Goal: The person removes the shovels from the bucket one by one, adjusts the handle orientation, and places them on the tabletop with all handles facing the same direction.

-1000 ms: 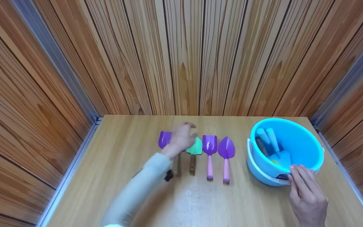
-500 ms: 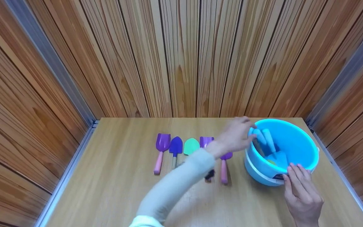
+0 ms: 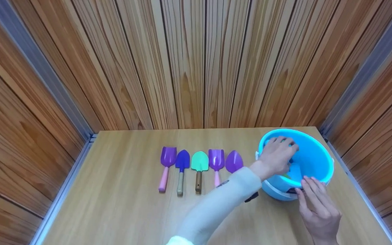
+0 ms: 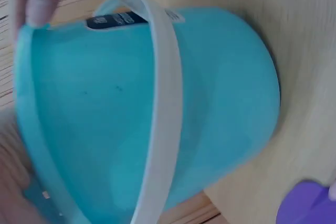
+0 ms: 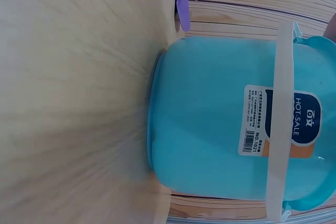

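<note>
A bright blue bucket [image 3: 313, 149] with a white handle [image 4: 167, 93] stands at the right of the table. My right hand [image 3: 320, 212] holds its near rim, fingers over the edge and thumb outside. My left hand [image 3: 277, 156] reaches in over the left rim, bent fingers down among the light blue tool handles seen there earlier. Those handles are now mostly covered by the hand, and I cannot tell whether it grips one. Below the hand, a light blue blade [image 3: 295, 172] shows inside the bucket.
In a row left of the bucket lie a purple scoop [image 3: 168, 156], a blue trowel [image 3: 182, 160], a green trowel [image 3: 199, 161], another purple scoop [image 3: 216, 159] and a purple trowel [image 3: 234, 161]. My left forearm covers the last one's handle. Wood-look panels [image 3: 189, 68] rise behind the table.
My left hand has moved right, from above the trowel row to inside the bucket. The blue trowel lies uncovered in the row. My right hand has stayed on the rim.
</note>
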`<state>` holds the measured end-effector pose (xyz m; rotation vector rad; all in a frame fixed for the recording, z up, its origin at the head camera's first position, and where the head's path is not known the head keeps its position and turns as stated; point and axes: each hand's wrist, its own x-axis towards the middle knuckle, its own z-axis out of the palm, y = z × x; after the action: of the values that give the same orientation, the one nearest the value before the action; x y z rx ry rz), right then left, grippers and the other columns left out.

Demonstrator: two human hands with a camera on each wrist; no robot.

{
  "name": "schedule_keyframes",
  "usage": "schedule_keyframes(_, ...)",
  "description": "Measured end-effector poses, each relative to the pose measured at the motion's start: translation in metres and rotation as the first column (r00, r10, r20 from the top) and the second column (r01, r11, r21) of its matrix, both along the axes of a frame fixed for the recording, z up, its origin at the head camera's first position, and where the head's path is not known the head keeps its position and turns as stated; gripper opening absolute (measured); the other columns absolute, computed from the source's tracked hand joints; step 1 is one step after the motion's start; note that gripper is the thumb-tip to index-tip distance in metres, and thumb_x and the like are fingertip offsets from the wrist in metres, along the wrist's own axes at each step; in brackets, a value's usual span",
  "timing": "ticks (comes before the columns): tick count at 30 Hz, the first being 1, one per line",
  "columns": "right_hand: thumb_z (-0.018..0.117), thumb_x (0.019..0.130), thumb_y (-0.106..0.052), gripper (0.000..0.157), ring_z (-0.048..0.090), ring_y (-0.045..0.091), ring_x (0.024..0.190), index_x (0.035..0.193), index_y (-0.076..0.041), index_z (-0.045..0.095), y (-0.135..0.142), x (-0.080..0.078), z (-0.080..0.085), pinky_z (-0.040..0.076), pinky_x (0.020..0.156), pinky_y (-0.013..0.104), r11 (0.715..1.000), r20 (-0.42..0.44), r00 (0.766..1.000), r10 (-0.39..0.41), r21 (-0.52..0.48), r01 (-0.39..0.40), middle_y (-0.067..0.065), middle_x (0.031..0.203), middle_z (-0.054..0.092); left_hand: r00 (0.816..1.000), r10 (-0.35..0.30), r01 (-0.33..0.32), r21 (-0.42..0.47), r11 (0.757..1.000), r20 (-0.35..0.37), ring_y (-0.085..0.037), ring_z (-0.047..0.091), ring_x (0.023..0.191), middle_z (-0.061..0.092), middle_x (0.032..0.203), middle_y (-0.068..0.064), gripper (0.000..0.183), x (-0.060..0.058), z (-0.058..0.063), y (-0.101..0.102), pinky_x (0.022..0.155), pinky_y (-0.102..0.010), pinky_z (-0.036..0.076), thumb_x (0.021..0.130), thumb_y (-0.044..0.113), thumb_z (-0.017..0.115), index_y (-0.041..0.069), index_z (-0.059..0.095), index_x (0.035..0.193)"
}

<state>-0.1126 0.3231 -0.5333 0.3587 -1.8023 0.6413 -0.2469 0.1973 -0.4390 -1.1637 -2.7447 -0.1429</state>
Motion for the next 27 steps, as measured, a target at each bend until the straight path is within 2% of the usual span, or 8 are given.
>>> schedule_keyframes(5,0.071,0.104,-0.037,0.045,0.067,0.012,0.13,0.111,0.006,0.08,-0.002,0.0,-0.001,0.045,0.117,0.029,1.0,0.023,1.0,0.018,-0.015,-0.018,0.028,0.11,0.078,0.997,0.005,-0.015,-0.124,0.992,-0.077,-0.01,0.049,0.147,0.059,0.153,0.014,0.055,-0.008,-0.008,0.012,0.126,-0.033,0.035,0.1,0.056,0.067,0.037,0.058,0.152)
schedule_keyframes(8,0.071,0.104,-0.037,0.045,0.064,0.009,0.133,0.113,0.006,0.08,-0.002,0.001,0.0,0.044,0.118,0.03,0.999,0.058,0.998,0.02,-0.04,-0.017,0.028,0.111,0.077,0.991,-0.005,-0.024,-0.217,0.976,-0.133,-0.01,0.049,0.146,0.058,0.153,0.017,0.059,-0.012,-0.009,0.021,0.127,-0.032,0.033,0.097,0.061,0.067,0.041,0.057,0.152)
schedule_keyframes(12,0.069,0.104,-0.04,0.047,0.062,0.004,0.135,0.114,0.005,0.08,-0.002,0.004,0.003,0.041,0.12,0.027,0.998,0.105,0.994,0.009,-0.057,-0.003,0.029,0.113,0.077,0.987,-0.012,-0.048,-0.361,0.931,-0.161,-0.009,0.045,0.148,0.054,0.156,0.021,0.056,-0.016,-0.012,0.034,0.129,-0.032,0.028,0.098,0.062,0.065,0.046,0.056,0.151)
schedule_keyframes(18,0.071,0.104,-0.034,0.044,0.065,0.007,0.131,0.108,0.009,0.08,-0.008,0.001,0.005,0.046,0.117,0.028,0.996,0.032,0.998,0.046,-0.08,-0.043,0.032,0.107,0.076,0.99,0.059,-0.113,-0.483,0.868,-0.127,-0.006,0.044,0.144,0.059,0.146,0.027,0.043,-0.017,-0.018,0.04,0.13,-0.033,0.023,0.098,0.059,0.065,0.052,0.063,0.14)
schedule_keyframes(21,0.072,0.104,-0.033,0.043,0.065,0.005,0.131,0.108,0.009,0.08,-0.007,-0.002,0.005,0.046,0.116,0.026,0.995,0.032,0.999,0.043,-0.089,-0.04,0.033,0.107,0.076,0.989,0.071,-0.13,-0.533,0.836,-0.129,-0.004,0.046,0.142,0.059,0.145,0.029,0.048,-0.019,-0.018,0.041,0.129,-0.032,0.024,0.094,0.062,0.067,0.054,0.061,0.141)
schedule_keyframes(27,0.073,0.103,-0.026,0.035,0.062,0.002,0.133,0.112,0.007,0.079,-0.005,0.004,0.001,0.044,0.118,0.025,0.996,0.113,0.993,0.019,-0.086,-0.01,0.032,0.111,0.076,0.987,0.107,-0.158,-0.606,0.78,-0.119,-0.003,0.042,0.141,0.055,0.147,0.033,0.057,-0.017,-0.02,0.045,0.128,-0.032,0.022,0.09,0.066,0.067,0.059,0.052,0.145)
